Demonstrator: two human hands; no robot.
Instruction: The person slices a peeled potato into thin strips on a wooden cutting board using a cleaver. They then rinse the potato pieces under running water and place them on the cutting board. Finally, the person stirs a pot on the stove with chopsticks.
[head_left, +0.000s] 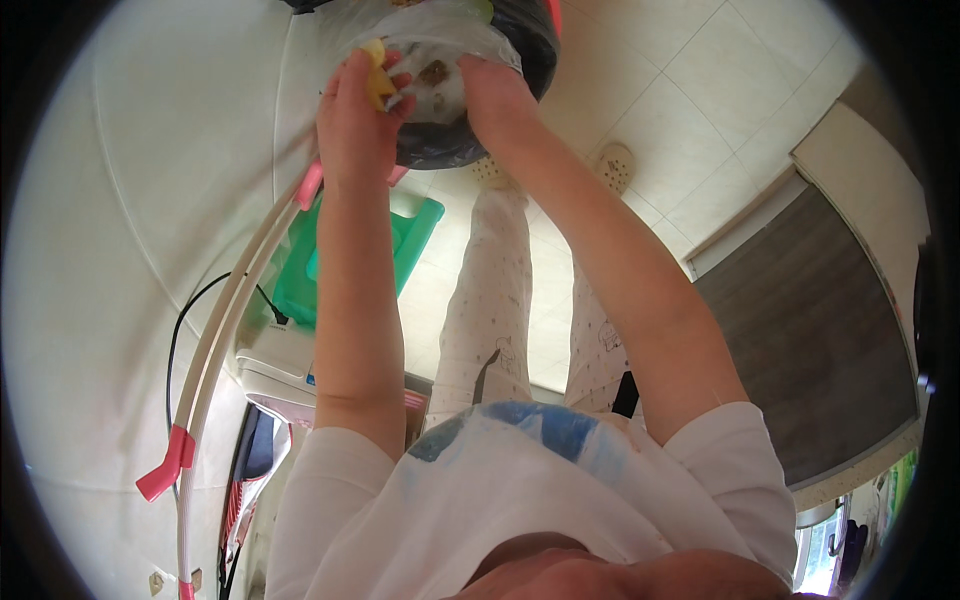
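My left hand (361, 101) holds yellow pieces (378, 82), perhaps fruit peel, between thumb and fingers. It is over the left side of a translucent plastic bag (480, 46). At the bag's right side, my right hand (499, 94) is curled against its edge and appears to grip it, most fingers hidden. A brown scrap (433, 73) lies inside the bag. Beneath and around it is a black bin liner (442, 146), with a pink-red rim (555, 13) showing at the far right.
On the left, a pale double pole with pink fittings (307, 186) leans along the wall. A green plastic stool-like object (412, 240) and a white appliance (277, 375) with a black cord (178, 352) stand below. A dark cabinet panel (810, 330) is at right. Beige clogs (616, 166) are on the tiles.
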